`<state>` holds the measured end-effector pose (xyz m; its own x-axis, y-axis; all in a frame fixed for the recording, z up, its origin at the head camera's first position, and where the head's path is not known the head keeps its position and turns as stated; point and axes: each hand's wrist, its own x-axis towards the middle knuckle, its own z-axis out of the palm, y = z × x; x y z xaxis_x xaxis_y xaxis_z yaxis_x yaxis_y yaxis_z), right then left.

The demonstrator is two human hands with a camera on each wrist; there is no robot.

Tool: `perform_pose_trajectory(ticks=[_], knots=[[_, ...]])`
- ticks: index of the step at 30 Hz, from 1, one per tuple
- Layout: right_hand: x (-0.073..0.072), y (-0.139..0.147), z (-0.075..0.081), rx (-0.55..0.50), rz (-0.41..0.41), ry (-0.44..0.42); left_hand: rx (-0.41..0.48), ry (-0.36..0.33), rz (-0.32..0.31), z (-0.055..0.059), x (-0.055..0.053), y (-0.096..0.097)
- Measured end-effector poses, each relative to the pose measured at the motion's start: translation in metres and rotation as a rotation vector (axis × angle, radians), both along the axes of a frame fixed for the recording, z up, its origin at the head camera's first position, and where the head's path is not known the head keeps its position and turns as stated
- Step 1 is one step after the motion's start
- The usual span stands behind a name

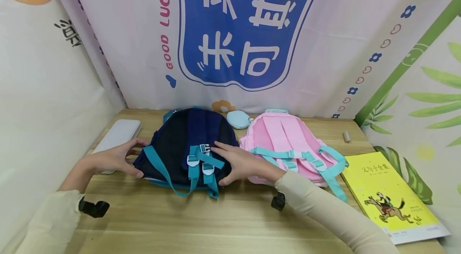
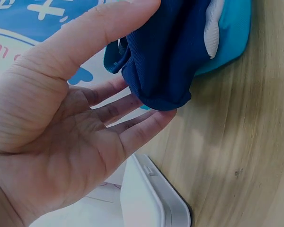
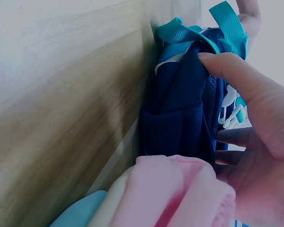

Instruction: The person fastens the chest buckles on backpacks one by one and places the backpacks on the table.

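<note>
A navy backpack [image 1: 167, 142] with teal straps lies on the wooden table, its shoulder-strap side facing up. At its left edge my left hand [image 1: 109, 160] touches the side, thumb toward the front and fingers farther back. The left wrist view shows those relaxed fingers against the navy side pocket [image 2: 163, 61], with the palm bare. My right hand [image 1: 239, 162] spreads over the bag's right part, fingers extended near the white buckle [image 1: 204, 148]. Its thumb rests at the bag's lower right edge, seen also beside the navy side [image 3: 175, 104] in the right wrist view.
A pink backpack [image 1: 270, 130] with teal straps lies right beside the navy one. Behind them sits a light-blue round pouch [image 1: 238, 119]. A white case [image 1: 120, 132] lies at left; a yellow book [image 1: 385, 182] and a small tan cylinder [image 1: 346, 137] are at right.
</note>
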<state>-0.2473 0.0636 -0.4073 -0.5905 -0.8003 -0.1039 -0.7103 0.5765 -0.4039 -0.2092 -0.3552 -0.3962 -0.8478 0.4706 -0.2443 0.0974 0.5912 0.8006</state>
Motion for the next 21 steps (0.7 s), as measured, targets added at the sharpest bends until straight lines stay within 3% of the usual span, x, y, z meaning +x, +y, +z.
perform_pose_trajectory(ticks=[3, 10, 21], knots=[[-0.002, 0.000, 0.000, 0.012, -0.003, 0.004, -0.005, 0.005, 0.007, -0.003, -0.002, 0.002], [-0.007, -0.001, 0.000, 0.037, -0.011, 0.019, 0.006, -0.058, 0.045, -0.008, -0.008, 0.009], [-0.011, -0.001, 0.002, 0.044, 0.002, -0.060, -0.023, -0.024, 0.049, -0.010, -0.009, 0.015]])
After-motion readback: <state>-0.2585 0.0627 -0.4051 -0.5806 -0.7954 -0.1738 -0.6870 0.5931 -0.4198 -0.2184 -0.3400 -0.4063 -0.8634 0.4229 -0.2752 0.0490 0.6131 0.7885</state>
